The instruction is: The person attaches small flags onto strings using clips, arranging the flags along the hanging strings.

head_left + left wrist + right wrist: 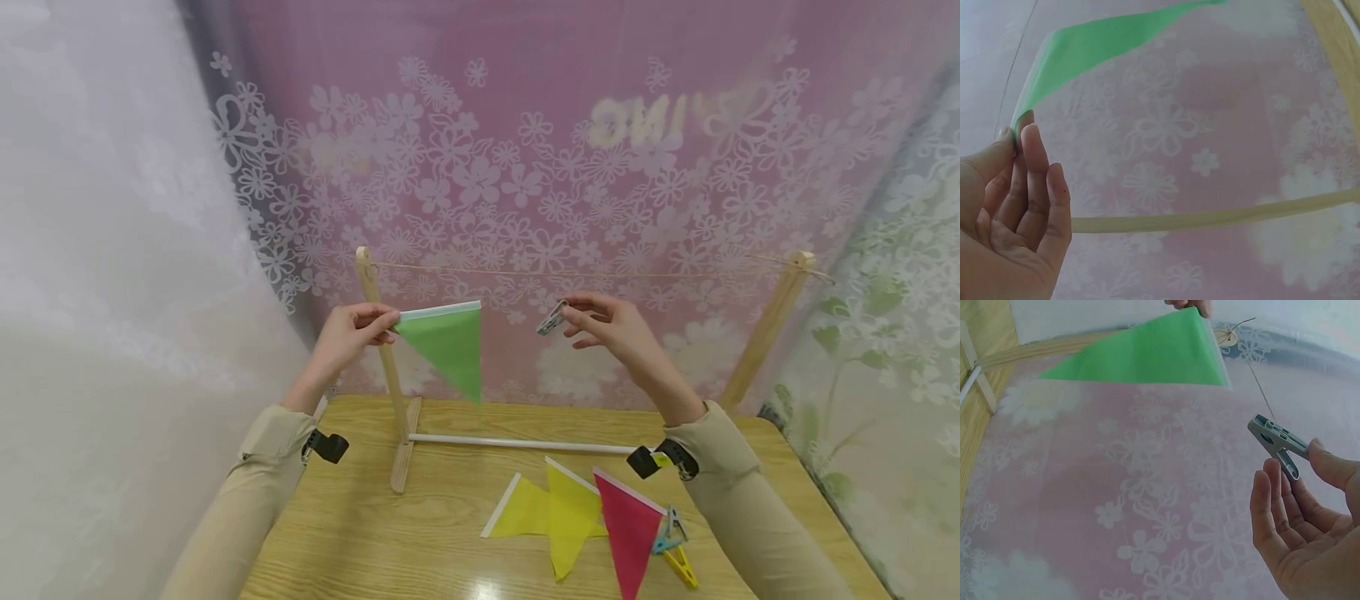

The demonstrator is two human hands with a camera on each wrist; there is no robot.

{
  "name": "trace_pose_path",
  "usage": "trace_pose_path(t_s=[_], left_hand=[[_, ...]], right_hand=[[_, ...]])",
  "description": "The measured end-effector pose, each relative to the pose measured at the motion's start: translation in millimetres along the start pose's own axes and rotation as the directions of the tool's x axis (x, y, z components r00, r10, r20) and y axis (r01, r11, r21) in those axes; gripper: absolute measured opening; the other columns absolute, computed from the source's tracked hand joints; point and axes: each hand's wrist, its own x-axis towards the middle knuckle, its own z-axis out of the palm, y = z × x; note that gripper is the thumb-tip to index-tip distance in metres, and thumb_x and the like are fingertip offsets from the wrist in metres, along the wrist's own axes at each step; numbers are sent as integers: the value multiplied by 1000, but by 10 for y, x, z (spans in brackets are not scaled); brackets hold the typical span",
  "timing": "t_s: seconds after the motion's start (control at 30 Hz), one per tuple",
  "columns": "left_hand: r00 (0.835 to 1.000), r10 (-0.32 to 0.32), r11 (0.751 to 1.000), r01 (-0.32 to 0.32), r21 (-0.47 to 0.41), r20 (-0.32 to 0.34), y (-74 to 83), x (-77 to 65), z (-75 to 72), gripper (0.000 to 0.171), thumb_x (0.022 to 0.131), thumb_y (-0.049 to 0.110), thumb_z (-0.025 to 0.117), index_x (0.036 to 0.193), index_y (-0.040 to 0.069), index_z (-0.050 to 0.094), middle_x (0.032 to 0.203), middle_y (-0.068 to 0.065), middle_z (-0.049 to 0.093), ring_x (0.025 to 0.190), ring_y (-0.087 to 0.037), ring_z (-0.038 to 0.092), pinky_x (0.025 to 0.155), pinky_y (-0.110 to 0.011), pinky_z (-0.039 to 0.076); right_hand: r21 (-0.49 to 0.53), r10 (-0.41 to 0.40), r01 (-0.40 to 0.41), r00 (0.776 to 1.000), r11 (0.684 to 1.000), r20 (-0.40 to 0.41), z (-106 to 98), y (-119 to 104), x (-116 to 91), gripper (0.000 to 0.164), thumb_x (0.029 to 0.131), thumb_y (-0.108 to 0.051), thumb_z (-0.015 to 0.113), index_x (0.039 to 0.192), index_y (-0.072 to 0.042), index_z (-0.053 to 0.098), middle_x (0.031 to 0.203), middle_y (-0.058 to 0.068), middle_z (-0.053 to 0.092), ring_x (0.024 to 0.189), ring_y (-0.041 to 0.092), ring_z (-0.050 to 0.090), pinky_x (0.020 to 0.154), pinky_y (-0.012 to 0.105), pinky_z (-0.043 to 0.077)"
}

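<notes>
A green triangular pennant (450, 346) with a white top edge hangs from my left hand (352, 332), whose thumb and fingers pinch its left corner. In the left wrist view the pennant (1104, 50) rises from the pinch of the left hand (1029, 206). My right hand (603, 323) pinches a grey clothespin (552, 318) by its handles. The right wrist view shows the clothespin (1279, 444) between thumb and fingers, apart from the pennant (1154, 356). Behind and above both hands, a thin string (525, 272) runs between two wooden posts.
On the wooden table (337, 533) lie yellow pennants (573, 517) and a red pennant (630, 533). Beside them are a yellow clothespin (681, 568), a blue one (664, 543) and a grey one (676, 523). A white rod (517, 442) joins the left post (392, 375) toward the right post (768, 329).
</notes>
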Motion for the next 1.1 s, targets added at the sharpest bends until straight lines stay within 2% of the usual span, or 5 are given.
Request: trace_pose_path(t_s=[0.23,0.53,0.73,0.87,1.1], left_hand=[[995,85,996,-83,40,-58,132,124,-154,34,101,29,66,118,0,73,99,-18,75,83,-21,73,84,-39,59],[993,96,995,-98,-26,-75,228,232,-209,34,102,23,64,121,-4,70,93,-10,75,76,-9,70,83,-35,60],[988,128,991,-125,37,-82,279,291,-247,34,102,23,63,124,-2,70,98,-16,74,76,-6,70,78,-27,59],[986,137,989,-132,60,-92,284,316,-271,35,102,27,64,124,0,71,90,-5,74,75,-6,70,76,-24,58],[989,123,988,-114,107,-85,314,333,-309,34,102,27,63,121,0,72,87,-7,75,75,-6,70,77,-30,59]], right_hand=[[35,-35,35,999,999,-7,91,-174,114,55,102,-37,62,145,-5,53,131,17,62,98,16,67,84,33,59],[92,-108,111,993,990,-36,216,-429,259,48,102,-35,62,140,-6,58,120,9,63,95,26,66,80,30,60],[109,-131,138,989,984,-65,307,-529,366,45,104,-31,61,139,-4,59,120,10,63,89,22,67,78,31,60],[95,-139,146,988,985,-74,373,-602,450,43,104,-29,61,138,-3,60,117,12,64,87,21,67,78,34,60],[62,-197,203,976,977,-87,467,-760,608,38,104,-23,60,133,1,62,116,14,65,87,24,64,73,29,59]])
